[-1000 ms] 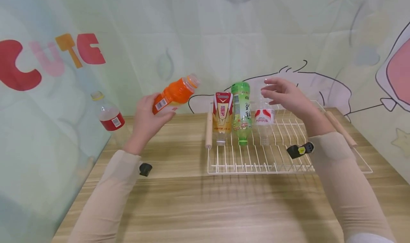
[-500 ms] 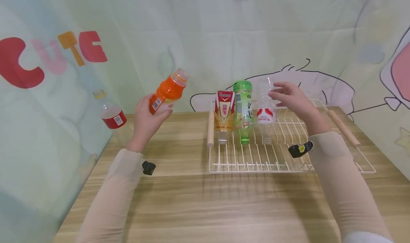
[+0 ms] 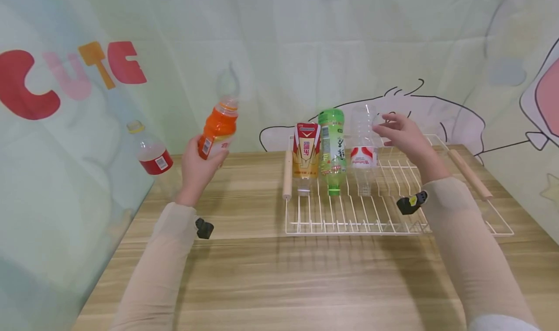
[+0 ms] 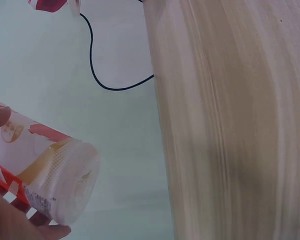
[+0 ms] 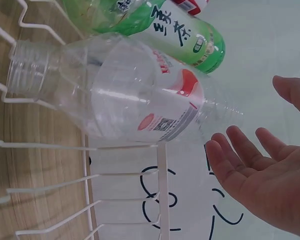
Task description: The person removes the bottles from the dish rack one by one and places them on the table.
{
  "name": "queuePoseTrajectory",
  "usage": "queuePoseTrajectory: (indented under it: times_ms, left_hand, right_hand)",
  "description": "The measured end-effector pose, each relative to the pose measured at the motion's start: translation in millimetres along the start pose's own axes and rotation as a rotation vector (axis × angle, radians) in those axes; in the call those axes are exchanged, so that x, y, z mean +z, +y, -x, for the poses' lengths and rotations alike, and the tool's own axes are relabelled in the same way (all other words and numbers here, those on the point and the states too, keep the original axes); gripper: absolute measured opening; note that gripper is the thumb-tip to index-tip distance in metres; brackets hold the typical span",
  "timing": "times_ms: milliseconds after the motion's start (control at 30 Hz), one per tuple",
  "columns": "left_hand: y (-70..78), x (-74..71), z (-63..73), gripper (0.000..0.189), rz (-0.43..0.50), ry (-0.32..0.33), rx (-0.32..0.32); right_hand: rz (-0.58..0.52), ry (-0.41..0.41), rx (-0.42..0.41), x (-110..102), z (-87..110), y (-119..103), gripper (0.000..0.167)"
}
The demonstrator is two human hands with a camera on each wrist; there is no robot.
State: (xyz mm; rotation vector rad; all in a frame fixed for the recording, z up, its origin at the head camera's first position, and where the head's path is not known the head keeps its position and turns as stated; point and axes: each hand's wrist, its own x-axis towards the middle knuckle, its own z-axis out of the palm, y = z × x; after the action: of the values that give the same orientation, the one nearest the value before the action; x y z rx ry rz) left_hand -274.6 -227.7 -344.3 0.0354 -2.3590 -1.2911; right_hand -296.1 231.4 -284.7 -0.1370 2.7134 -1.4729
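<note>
My left hand [image 3: 198, 168] grips an orange bottle [image 3: 221, 127] above the table's left side. The bottle leans slightly right with its uncapped neck up; its clear base [image 4: 77, 180] shows in the left wrist view. Just right of a clear bottle [image 3: 363, 157] with a red and white label, my right hand [image 3: 406, 139] holds nothing, its fingers spread loosely. In the right wrist view the fingertips [image 5: 217, 145] are close to that bottle's base. The clear bottle leans neck down in a white wire rack [image 3: 349, 234].
Beside the clear bottle, a green bottle [image 3: 333, 149] and a red and gold bottle [image 3: 305, 151] also stand neck down in the rack. The rack has wooden handles [image 3: 469, 174]. A red-labelled bottle [image 3: 150, 151] stands at the table's far left, by the curtain [image 3: 279, 69].
My left hand has moved left with the orange bottle, which has turned more upright. My right hand has drawn back to the right from the clear bottle. The rack's bottles keep their places.
</note>
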Motion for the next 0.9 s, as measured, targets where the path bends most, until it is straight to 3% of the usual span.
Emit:
queuePoseTrajectory:
  times_ms: [600,900]
  left_hand:
    - [-26.3,9.0,2.1,0.066,0.034,0.022,-0.079]
    - [-36.6,11.3,7.0,0.070,0.035,0.001,-0.175]
  right_hand:
    - [0.029,-0.045,0.076,1,-7.1,13,0.086]
    - [0.016,-0.070,0.102,7,-9.5,14,0.083]
